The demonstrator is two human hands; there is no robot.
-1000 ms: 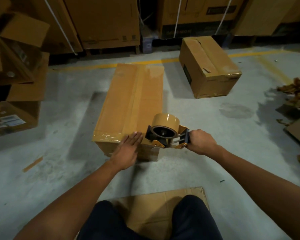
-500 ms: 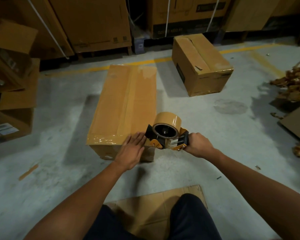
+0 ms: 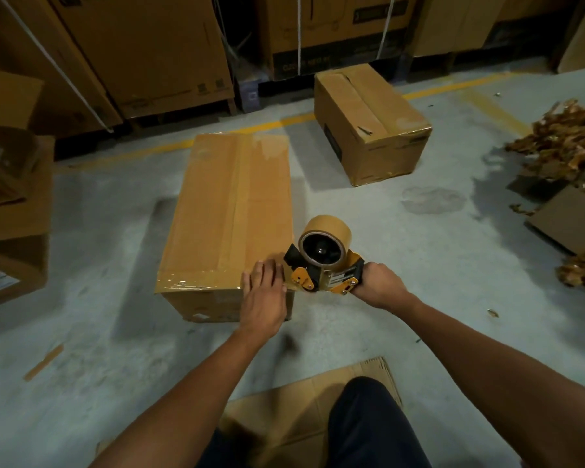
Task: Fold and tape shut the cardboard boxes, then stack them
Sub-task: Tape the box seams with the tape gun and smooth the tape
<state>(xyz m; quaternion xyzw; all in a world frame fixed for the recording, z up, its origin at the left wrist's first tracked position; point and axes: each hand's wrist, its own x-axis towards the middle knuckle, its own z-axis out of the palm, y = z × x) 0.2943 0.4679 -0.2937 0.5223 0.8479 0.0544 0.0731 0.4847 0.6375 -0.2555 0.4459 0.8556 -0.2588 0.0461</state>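
Over the last second my left hand (image 3: pixel 265 295) has slid rightward along the near top edge of the long brown cardboard box (image 3: pixel 228 217), from a spot short of the near right corner to that corner itself. It lies flat, fingers together, palm pressing the tape end over the edge. The box stands on the grey concrete floor (image 3: pixel 402 271), its long axis running away from me. A glossy tape band crosses the near end of its top, and a lengthwise strip covers the centre seam to the far edge, where a shiny patch shows. My right hand (image 3: pixel 379 285) is closed around the handle of the yellow and black tape dispenser (image 3: pixel 321 268), which carries a roll of brown packing tape. The dispenser has held its place just off the near right corner. I judge that the near-edge strip is nearly complete and ready to be cut. The smaller taped brown cardboard box (image 3: pixel 372 123) sits well apart at the far right, so stacking is not yet done.
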